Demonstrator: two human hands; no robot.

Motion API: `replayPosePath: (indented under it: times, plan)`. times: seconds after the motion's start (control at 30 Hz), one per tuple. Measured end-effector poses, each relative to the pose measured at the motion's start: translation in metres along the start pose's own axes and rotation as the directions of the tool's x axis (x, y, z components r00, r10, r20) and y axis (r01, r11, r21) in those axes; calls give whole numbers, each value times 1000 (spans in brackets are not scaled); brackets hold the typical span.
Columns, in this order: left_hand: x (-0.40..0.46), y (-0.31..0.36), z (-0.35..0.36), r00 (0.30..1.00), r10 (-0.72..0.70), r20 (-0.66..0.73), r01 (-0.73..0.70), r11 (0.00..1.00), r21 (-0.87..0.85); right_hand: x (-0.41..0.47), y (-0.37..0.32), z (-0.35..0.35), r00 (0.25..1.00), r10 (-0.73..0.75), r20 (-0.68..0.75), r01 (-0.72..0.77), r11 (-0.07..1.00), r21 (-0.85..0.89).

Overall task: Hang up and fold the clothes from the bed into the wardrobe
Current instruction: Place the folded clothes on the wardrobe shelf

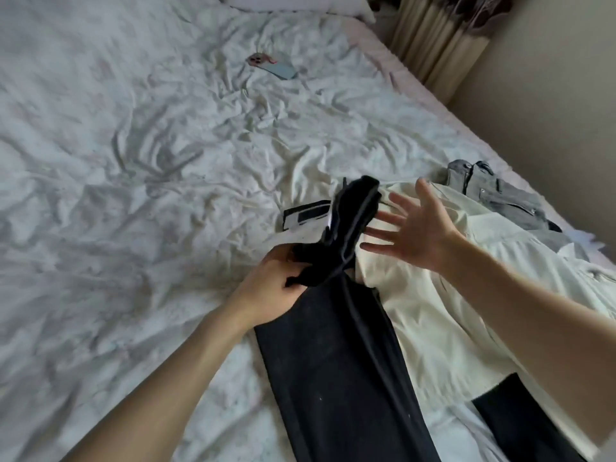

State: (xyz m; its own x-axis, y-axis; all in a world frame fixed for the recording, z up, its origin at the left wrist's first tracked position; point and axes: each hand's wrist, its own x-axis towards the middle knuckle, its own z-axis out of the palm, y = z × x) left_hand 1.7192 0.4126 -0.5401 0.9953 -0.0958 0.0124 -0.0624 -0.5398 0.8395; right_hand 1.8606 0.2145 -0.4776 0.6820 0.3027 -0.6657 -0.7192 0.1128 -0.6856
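Near edge of the bed [133, 161]: black trousers [336, 361] lie lengthwise, their far end bunched and gripped by the left hand [270, 285]. Right hand [416, 225] — fingers spread, holding nothing — hovers over a cream garment [433, 321]; beyond, grey jeans [500, 195] near the right edge — a phone [273, 66] mid-bed.

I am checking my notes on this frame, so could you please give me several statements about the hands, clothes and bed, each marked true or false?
1. The left hand grips the black trousers. True.
2. The right hand is clenched round the cream garment. False: its fingers are spread open and hold nothing.
3. A phone lies on the bed sheet. True.
4. The grey jeans lie beside the phone. False: they lie far from it, behind the cream garment, by the bed's right edge.
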Motion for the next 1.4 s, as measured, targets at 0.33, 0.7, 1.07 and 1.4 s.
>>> replayPosePath:
  times: [0.33, 0.7, 1.07, 1.4]
  plan:
    - [-73, 45, 61, 830, 33, 556, -71, 996, 46, -81, 96, -75, 913, 388, -125, -364, 640, -677]
    - [-82, 34, 41, 936, -306, -174, 341, 665, 664, -79, 168, -92, 976, -90, -197, -136, 455, -880]
    - [-112, 42, 136, 412, -910, -46, 831, 396, -392, -72, 194, -83, 943, -205, -264, -191, 316, -929]
    - [-124, 37, 129, 498, -833, -242, 688, 550, -473, -91, 212, -88, 881, -358, -311, -26, 618, -786]
